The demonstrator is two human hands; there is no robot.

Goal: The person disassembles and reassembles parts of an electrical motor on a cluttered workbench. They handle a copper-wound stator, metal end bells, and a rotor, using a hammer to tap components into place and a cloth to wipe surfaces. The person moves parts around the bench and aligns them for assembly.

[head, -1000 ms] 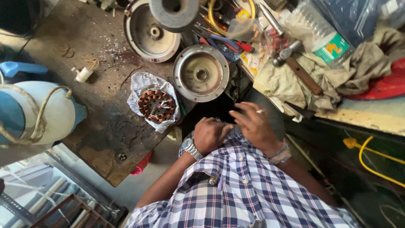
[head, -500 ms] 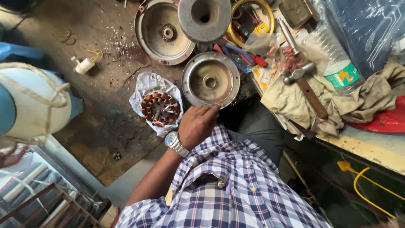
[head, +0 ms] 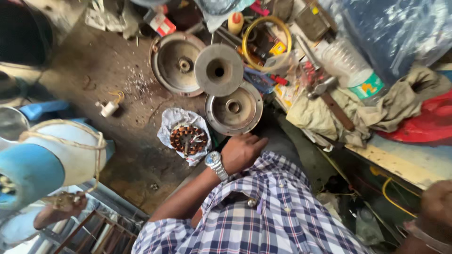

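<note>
The right hand, beside the left a second ago, has swung far off (grip unreadable), while the left hand rests loosely open, holding nothing, just beside the copper-wound stator on its white wrapper.

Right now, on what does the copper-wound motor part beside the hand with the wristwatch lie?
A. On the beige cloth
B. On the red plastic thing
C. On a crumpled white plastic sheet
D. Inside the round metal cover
C: the copper-wound motor part lies on a crumpled white plastic sheet on the dark floor, beside the round metal cover and not inside it.
</note>
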